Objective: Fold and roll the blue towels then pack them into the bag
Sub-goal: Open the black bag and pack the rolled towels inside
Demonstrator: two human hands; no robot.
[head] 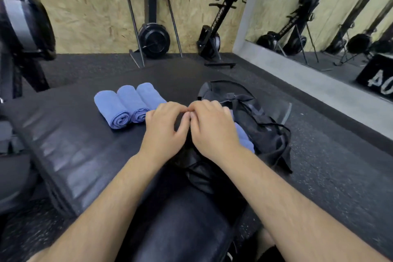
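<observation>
Fingers (pixel 180 107) of both hands are curled, tips meeting knuckle to knuckle, thumbs tucked under, pinching black fabric at the near end of the bag (pixel 262 120). Can't tell which part of it they pinch. Left hand (pixel 164 126) and right hand (pixel 212 126) sit side by side, touching. One blue towel (pixel 244 137) is inside the bag, just under the right wrist. Three rolled towels (pixel 133 104) lie touching in a row left of the hands, towards the far edge of the black padded platform (pixel 74 134). The bag lies along the platform's right edge. Two rowers (pixel 154 38) stand against the far wall, with a mirror (pixel 319 6) on the right.
</observation>
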